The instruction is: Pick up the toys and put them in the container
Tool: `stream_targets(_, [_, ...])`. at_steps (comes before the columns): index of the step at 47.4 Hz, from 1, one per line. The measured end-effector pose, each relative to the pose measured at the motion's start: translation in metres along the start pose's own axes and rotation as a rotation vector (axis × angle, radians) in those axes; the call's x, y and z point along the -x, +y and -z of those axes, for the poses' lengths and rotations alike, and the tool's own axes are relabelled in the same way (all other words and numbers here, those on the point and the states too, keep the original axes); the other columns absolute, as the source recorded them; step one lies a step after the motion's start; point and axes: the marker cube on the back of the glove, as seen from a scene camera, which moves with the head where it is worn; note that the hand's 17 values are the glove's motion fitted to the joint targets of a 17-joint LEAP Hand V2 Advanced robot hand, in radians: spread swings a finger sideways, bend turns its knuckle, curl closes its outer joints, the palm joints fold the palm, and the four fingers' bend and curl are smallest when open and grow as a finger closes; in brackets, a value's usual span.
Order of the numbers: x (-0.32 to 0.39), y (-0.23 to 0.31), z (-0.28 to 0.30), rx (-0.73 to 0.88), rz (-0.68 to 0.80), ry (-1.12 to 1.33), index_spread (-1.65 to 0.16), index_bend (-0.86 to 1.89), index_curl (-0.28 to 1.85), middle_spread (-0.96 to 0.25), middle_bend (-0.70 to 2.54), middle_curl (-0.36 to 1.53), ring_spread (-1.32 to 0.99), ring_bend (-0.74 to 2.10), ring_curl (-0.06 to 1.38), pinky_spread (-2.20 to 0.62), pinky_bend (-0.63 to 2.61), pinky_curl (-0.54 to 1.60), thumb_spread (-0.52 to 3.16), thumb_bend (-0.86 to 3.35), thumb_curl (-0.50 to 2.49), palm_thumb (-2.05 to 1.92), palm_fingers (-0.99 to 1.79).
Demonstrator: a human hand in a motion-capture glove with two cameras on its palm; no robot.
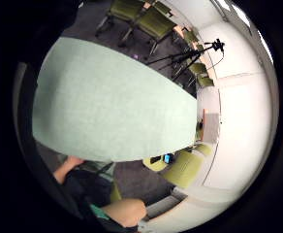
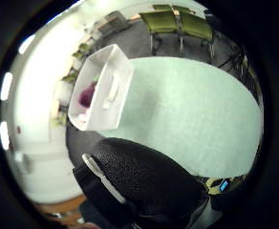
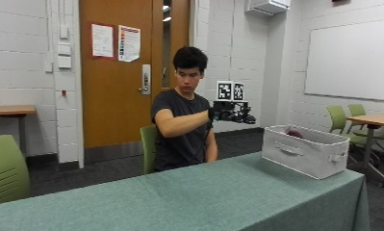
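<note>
A white container stands on the right end of the green-clothed table. A dark red toy lies inside it, and also shows in the thumb side palm view as the toy in the container. My gloved right hand is raised in the air, well above the table and left of the container. Nothing lies in it: both palm views look down on bare cloth. The black glove fills one edge of the thumb side view. No loose toy shows on the table.
The person sits behind the table on a green chair. More green chairs and a wooden table stand at the right. A tripod stands on the floor beyond the table's far edge.
</note>
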Motion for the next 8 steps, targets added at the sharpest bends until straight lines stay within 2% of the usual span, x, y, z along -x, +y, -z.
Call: stream_targets(8, [-0.026, 0.014, -0.017, 0.001, -0.031, -0.004, -0.15, 0.17, 0.39, -0.03, 0.22, 0.4, -0.19, 0.29, 0.26, -0.09, 0.61, 0.3, 0.96, -0.15, 0.15, -0.22, -0.04])
